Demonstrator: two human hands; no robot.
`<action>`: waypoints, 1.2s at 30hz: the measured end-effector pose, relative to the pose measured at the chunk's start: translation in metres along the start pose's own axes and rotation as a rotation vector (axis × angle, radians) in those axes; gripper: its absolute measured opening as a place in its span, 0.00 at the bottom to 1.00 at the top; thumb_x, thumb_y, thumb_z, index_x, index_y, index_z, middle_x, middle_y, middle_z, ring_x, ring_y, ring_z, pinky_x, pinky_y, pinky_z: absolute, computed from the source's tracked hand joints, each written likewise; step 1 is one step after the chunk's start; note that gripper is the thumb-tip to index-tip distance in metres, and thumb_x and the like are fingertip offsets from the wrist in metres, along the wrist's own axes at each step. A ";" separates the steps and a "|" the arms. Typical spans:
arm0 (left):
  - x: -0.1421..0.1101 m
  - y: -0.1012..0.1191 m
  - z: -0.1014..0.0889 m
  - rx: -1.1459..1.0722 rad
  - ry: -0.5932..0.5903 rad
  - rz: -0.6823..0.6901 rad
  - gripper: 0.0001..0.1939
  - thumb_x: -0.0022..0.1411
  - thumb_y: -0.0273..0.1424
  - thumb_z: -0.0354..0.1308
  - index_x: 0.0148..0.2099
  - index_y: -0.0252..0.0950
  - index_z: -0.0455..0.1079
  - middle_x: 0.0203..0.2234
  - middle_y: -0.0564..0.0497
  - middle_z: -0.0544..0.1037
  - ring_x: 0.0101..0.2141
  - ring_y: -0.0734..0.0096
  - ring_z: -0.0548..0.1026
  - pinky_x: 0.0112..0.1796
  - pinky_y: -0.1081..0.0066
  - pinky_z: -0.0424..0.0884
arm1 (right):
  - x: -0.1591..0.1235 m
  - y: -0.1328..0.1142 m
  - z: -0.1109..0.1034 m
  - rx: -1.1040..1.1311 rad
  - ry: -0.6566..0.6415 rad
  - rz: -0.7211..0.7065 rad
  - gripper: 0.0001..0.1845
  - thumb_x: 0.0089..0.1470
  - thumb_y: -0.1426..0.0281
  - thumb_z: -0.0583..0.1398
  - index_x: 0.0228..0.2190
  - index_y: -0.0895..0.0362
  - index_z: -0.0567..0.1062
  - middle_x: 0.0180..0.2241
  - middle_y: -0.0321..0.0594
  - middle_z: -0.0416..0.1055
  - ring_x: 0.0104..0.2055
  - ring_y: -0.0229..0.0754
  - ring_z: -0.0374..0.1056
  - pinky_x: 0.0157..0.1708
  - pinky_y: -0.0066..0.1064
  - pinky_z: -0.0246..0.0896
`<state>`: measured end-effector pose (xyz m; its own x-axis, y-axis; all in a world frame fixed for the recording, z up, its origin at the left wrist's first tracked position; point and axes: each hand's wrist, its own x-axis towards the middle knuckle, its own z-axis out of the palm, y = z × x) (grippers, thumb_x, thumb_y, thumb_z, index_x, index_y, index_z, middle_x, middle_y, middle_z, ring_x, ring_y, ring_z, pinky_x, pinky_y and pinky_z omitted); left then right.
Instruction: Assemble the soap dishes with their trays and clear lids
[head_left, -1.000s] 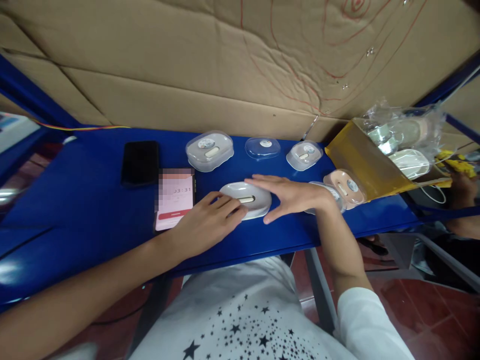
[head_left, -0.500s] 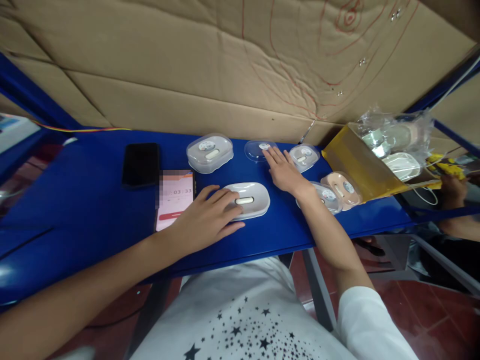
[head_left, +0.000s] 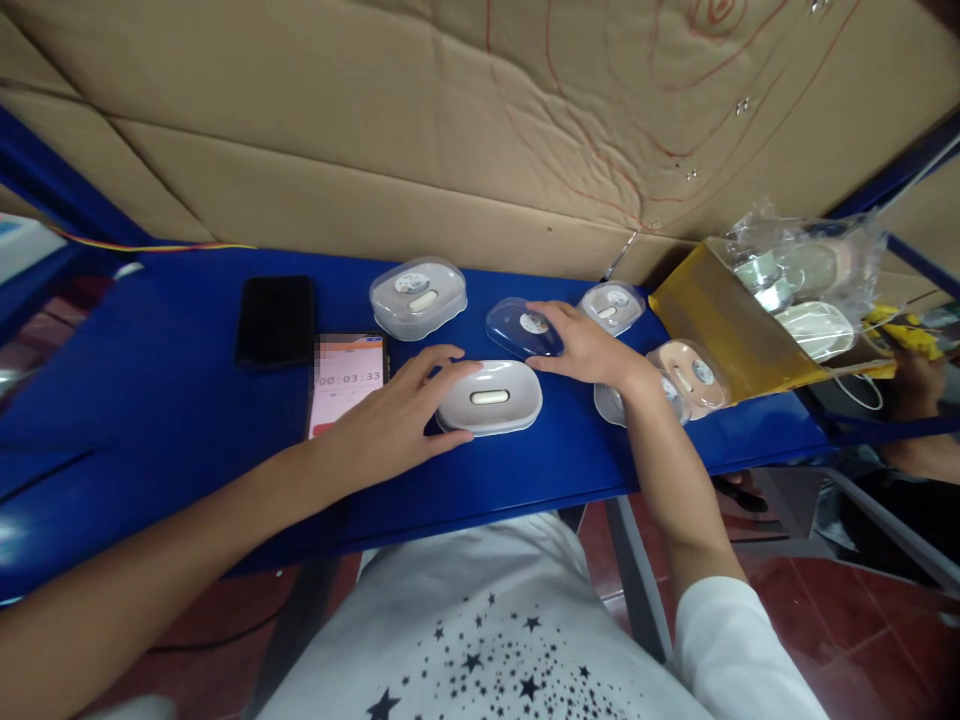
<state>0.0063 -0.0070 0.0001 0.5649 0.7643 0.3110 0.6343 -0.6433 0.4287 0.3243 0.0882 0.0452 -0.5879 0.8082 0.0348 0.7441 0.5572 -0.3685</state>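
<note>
A white oval dish (head_left: pixel 510 411) with a small cream bar in its middle lies on the blue table. My left hand (head_left: pixel 409 400) is at its left end, fingers apart, the forefinger over the far rim and the thumb by the near side. Beyond the dish, my right hand (head_left: pixel 581 343) pinches a clear oval lid (head_left: pixel 510 325) with a round sticker by its right end; the lid looks tilted. Close to my right wrist are a lidded white dish (head_left: pixel 611 402), partly hidden by the forearm, and a lidded peach dish (head_left: pixel 694 378).
Other lidded dishes stand at the back, one left (head_left: pixel 420 298) and one right (head_left: pixel 616 306). A black phone (head_left: pixel 275 320) and a lit timer phone (head_left: pixel 349 375) lie left. Right is a cardboard box (head_left: pixel 720 310) with wrapped dishes. Another person's arm (head_left: pixel 926 455) shows far right.
My right hand has taken hold of the clear lid and brought it slightly nearer, tilting it. My left fingers have shifted from inside the dish to its left rim.
</note>
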 end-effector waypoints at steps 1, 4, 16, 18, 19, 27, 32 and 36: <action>0.001 -0.001 0.000 -0.003 0.018 -0.021 0.38 0.70 0.38 0.69 0.76 0.44 0.59 0.70 0.38 0.66 0.67 0.41 0.73 0.63 0.42 0.77 | -0.006 -0.005 -0.007 0.022 0.023 -0.051 0.45 0.63 0.58 0.70 0.74 0.52 0.63 0.74 0.56 0.63 0.75 0.62 0.62 0.74 0.60 0.57; 0.003 -0.003 -0.002 0.035 0.084 0.007 0.41 0.71 0.35 0.69 0.78 0.45 0.56 0.73 0.36 0.63 0.70 0.39 0.69 0.66 0.40 0.74 | -0.023 -0.027 -0.022 0.100 -0.064 -0.175 0.43 0.63 0.60 0.71 0.74 0.47 0.64 0.78 0.48 0.58 0.81 0.59 0.53 0.78 0.57 0.52; 0.002 -0.016 0.005 0.055 0.037 0.076 0.37 0.76 0.35 0.64 0.80 0.48 0.54 0.73 0.38 0.63 0.71 0.45 0.68 0.67 0.46 0.72 | -0.027 -0.049 0.004 0.158 -0.243 -0.178 0.50 0.65 0.67 0.69 0.79 0.42 0.54 0.81 0.44 0.50 0.84 0.55 0.43 0.80 0.55 0.51; 0.003 -0.016 0.004 0.039 0.011 0.055 0.37 0.76 0.36 0.64 0.80 0.50 0.55 0.73 0.38 0.63 0.71 0.45 0.69 0.65 0.47 0.75 | -0.026 -0.048 0.005 0.157 -0.264 -0.173 0.50 0.65 0.67 0.69 0.79 0.43 0.55 0.81 0.46 0.49 0.84 0.55 0.43 0.80 0.55 0.50; 0.003 -0.015 0.004 0.031 -0.002 0.042 0.37 0.76 0.36 0.64 0.80 0.50 0.55 0.73 0.39 0.62 0.70 0.46 0.70 0.64 0.48 0.76 | -0.026 -0.048 0.006 0.155 -0.270 -0.174 0.50 0.65 0.68 0.69 0.79 0.44 0.55 0.81 0.47 0.48 0.84 0.55 0.42 0.80 0.56 0.50; 0.004 -0.019 0.002 0.003 -0.035 -0.011 0.37 0.75 0.37 0.64 0.80 0.51 0.56 0.76 0.42 0.62 0.70 0.47 0.71 0.65 0.50 0.75 | -0.023 -0.050 0.010 0.115 -0.242 -0.210 0.50 0.65 0.68 0.69 0.79 0.43 0.56 0.81 0.48 0.50 0.83 0.58 0.46 0.78 0.59 0.51; 0.003 -0.023 0.004 -0.014 -0.044 -0.033 0.37 0.75 0.38 0.64 0.80 0.53 0.56 0.77 0.43 0.61 0.70 0.46 0.72 0.63 0.50 0.77 | -0.021 -0.053 0.012 0.120 -0.233 -0.217 0.50 0.64 0.69 0.69 0.79 0.46 0.55 0.81 0.51 0.49 0.83 0.57 0.47 0.78 0.56 0.51; 0.003 -0.021 0.003 0.024 -0.045 -0.028 0.35 0.77 0.44 0.62 0.79 0.48 0.58 0.79 0.39 0.58 0.73 0.42 0.67 0.65 0.46 0.74 | -0.023 -0.049 0.008 0.024 -0.214 -0.187 0.50 0.63 0.69 0.69 0.78 0.45 0.56 0.80 0.51 0.52 0.82 0.60 0.49 0.77 0.60 0.53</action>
<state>-0.0033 0.0085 -0.0106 0.5693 0.7798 0.2604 0.6628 -0.6227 0.4159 0.2991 0.0406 0.0545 -0.7698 0.6317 -0.0920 0.6103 0.6861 -0.3961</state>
